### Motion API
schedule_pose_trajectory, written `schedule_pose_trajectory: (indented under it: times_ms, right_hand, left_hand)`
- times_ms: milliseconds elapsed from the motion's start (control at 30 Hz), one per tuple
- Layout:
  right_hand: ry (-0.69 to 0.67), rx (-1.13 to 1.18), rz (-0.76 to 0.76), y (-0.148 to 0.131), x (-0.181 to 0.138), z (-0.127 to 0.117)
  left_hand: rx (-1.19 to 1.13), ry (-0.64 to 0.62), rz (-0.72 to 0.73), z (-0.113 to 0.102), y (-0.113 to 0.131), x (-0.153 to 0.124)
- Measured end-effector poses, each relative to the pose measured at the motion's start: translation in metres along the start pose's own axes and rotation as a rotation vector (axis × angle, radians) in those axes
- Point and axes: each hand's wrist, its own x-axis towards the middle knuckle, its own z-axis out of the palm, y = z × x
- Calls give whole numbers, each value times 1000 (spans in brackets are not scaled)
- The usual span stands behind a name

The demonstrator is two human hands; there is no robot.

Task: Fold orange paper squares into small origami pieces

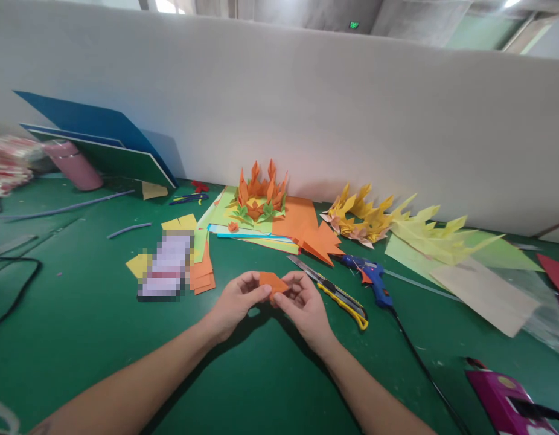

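Observation:
Above the green table, a small folded piece of orange paper (273, 281) is held between my two hands. My left hand (238, 302) pinches its left side with thumb and fingers. On its right corner, my right hand (307, 309) closes with thumb and fingertips; the fingers behind the paper are partly hidden. Just right of my right hand lies a yellow utility knife (341, 299) with its blade out. To the left is a small stack of orange paper squares (201, 279), partly under a blurred-out phone-like item (167, 266).
An orange paper crown (261, 196) stands at the back on coloured sheets, with yellow paper crowns (358, 217) to its right. A blue glue gun (372, 278) trails a black cord. A pink bottle (73, 164) leans by blue boards (102, 130). A white partition (306, 115) closes the back.

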Motion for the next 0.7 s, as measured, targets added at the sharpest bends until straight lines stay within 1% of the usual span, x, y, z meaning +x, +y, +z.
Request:
schedule_pose_trajectory:
  times_ms: [67,133,167,267,333,400,500,567,700]
  right_hand:
    - [22,-28,-44,-1,0,0]
    - [51,-59,-88,-1,1,-1]
    - [55,-76,-98,-1,2,-1]
    - [47,-129,-100,0,3,0]
    - [55,-151,-96,0,2,0]
    - [82,-160,-92,0,2,1]
    - [116,-172,-107,0,1,1]
    - [130,-201,-145,0,1,0]
    - [119,-307,-260,-2,0,0]
  left_hand:
    - [58,27,51,1,1,0]
    - [104,22,69,2,0,1]
    - [119,2,62,2,-1,1]
    - [156,-91,-21,3,-5,1]
    - [188,-108,-14,3,-6,1]
    - [222,-100,8,2,-5,1]
    - [249,-81,-5,1,-4,1]
    - [257,-63,-8,0,-3,1]
    - [295,3,46,0,-2,-1]
